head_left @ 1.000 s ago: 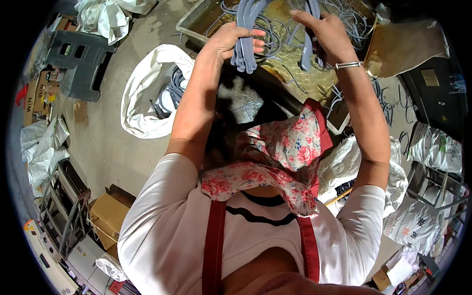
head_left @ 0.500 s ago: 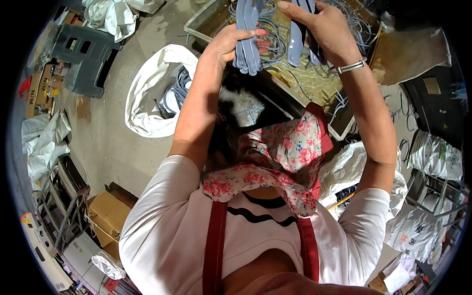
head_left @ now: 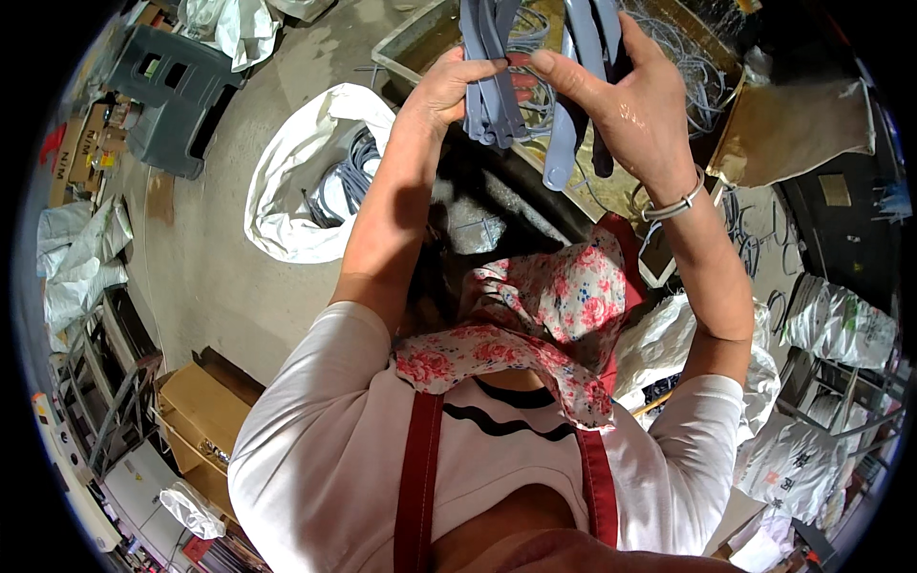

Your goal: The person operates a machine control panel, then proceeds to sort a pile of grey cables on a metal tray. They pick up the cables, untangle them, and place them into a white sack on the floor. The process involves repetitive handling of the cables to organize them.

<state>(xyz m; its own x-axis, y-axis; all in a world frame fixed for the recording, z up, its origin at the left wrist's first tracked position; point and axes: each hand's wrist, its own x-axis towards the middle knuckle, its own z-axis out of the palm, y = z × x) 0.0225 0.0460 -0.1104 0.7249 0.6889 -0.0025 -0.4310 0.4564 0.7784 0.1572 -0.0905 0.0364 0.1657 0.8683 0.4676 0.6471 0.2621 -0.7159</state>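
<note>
Both my hands are raised at the top of the view, over a trough of yellowish water (head_left: 626, 170). My left hand (head_left: 447, 91) grips a bundle of blue-grey flat rubbery strips (head_left: 494, 100), several together, with their ends hanging down. My right hand (head_left: 642, 119) is closed around more blue-grey strips (head_left: 564, 143), its thumb stretched toward the left bundle. One of these strips hangs lower and shows a rounded end with a small hole. The upper parts of both bundles run out of the frame, and most of my right fingers are hidden behind the strips.
More thin grey strips (head_left: 683, 57) lie tangled in the trough. A white sack (head_left: 277, 181) with coiled grey strips stands on the floor at left, near a dark green plastic stool (head_left: 172, 95). A brown sheet (head_left: 798, 129) leans at right; a cardboard box (head_left: 205, 406) sits lower left.
My right hand has come lower and nearer to me, and its strips hang further down. The left hand has shifted slightly right with its bundle.
</note>
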